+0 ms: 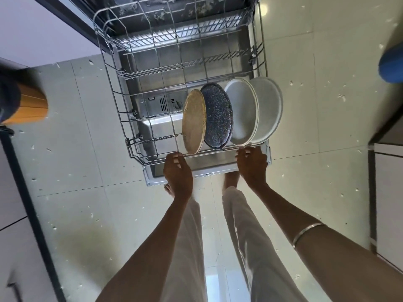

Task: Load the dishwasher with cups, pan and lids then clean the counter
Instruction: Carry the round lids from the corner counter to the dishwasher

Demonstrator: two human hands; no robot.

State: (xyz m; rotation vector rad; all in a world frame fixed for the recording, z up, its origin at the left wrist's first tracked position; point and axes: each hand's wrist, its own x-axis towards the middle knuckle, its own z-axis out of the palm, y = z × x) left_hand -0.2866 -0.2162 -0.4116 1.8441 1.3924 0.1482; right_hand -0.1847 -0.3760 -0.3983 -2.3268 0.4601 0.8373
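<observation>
Wire, grey and thin, forms the front rail of the lower dishwasher rack (122, 118) — and both hands are on it. The left hand (177, 171) has its fingers curled over the rail near the rack's front left corner, gripping it; the right hand (251, 164) does the same at the front right, its fingertips hooked over the wire just below the plates. A thin metal bangle (307, 233) circles the right forearm.

Four plates stand on edge in the rack's front right part, side by side and leaning slightly. From left to right: a tan plate (194, 123), a dark speckled plate (218, 118), a white plate (242, 112) and a pale grey plate (268, 110), the last one reaching past the rack's right side. The rest of the rack holds only its folding tine rows.

Under the rack lies the open dishwasher door (202, 168), its inner steel face showing the detergent dispenser (161, 104); no lettering on it can be read. No cups, pan or lids appear in view.

Below the hands, light trousers (192, 247) and bare feet stand on a pale tiled floor (87, 171). At the far left edge sits a blurred orange and dark object (26, 103); at the far right edge, a blue one (392, 64).
</observation>
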